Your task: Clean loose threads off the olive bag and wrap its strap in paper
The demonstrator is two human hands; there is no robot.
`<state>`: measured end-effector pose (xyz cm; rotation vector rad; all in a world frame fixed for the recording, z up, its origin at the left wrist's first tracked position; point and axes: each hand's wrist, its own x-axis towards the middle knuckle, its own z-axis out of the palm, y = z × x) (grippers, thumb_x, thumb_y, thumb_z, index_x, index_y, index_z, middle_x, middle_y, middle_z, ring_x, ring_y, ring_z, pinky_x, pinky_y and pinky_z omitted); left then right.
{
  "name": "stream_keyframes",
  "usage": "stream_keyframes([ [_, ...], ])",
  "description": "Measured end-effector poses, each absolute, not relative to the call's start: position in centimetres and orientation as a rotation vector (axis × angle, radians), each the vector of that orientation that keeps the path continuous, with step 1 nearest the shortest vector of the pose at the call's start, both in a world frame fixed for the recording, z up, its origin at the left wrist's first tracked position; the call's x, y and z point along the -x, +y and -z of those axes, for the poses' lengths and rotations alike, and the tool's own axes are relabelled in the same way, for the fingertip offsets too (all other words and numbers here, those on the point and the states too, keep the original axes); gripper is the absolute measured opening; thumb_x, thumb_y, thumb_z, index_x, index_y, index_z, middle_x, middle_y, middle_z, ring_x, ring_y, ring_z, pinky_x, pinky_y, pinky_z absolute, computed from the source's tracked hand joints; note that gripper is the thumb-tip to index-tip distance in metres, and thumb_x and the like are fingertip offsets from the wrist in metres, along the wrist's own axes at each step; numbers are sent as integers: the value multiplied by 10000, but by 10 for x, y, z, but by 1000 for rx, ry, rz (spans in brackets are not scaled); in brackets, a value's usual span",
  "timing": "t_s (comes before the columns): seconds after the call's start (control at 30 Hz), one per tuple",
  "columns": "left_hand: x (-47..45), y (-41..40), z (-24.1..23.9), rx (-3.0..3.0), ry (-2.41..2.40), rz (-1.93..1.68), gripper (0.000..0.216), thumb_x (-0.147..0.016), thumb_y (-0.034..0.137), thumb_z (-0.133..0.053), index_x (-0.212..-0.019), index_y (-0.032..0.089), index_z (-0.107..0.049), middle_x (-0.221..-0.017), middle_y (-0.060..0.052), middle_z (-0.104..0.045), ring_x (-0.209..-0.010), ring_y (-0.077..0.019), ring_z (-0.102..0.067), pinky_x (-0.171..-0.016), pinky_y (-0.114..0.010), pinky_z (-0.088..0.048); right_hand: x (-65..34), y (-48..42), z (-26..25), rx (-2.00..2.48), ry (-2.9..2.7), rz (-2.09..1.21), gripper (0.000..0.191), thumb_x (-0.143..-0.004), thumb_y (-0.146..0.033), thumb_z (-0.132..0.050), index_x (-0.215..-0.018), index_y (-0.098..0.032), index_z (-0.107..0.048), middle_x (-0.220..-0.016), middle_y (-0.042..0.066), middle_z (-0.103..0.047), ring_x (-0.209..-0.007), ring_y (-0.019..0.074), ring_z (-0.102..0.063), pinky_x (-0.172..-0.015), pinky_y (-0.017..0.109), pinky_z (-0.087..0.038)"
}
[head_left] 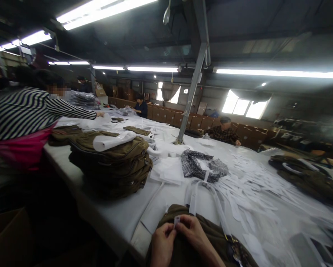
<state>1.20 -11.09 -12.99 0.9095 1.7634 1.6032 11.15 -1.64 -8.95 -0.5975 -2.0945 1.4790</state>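
Both hands meet over an olive-brown bag [211, 237] that lies on the table's near edge. Between thumb and fingers, my left hand [163, 243] pinches the lower part of a small white tag [177, 220]. The tag's other side is gripped by my right hand [193, 231], its fingertips close beside the left ones. Fine print on the tag is too small to read. White-wrapped straps [193, 200] loop up from the bag's far side. A dark patterned piece with some yellow [234, 246] sits at the bag's right side.
Left stands a stack of olive bags [111, 167] with a white roll [115, 141] on top. Past my hands lie black-and-white patterned fabric [194, 165] and many white paper strips [255, 181]. A metal post [193, 92] rises from the table. A person in stripes [24, 111] works at left.
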Motion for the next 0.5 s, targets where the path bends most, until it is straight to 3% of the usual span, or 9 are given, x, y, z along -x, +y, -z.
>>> stream_keyframes([
  [0.5, -12, -112, 124, -909, 1758, -1571, 192, -761, 288, -479, -763, 165, -626, -761, -50, -688, -764, -196, -629, -694, -240, -444, -109, -24, 87, 692, -2163, -1345, 165, -757, -194, -541, -781, -148, -698, -750, 25, -692, -735, 192, -602, -669, 254, -433],
])
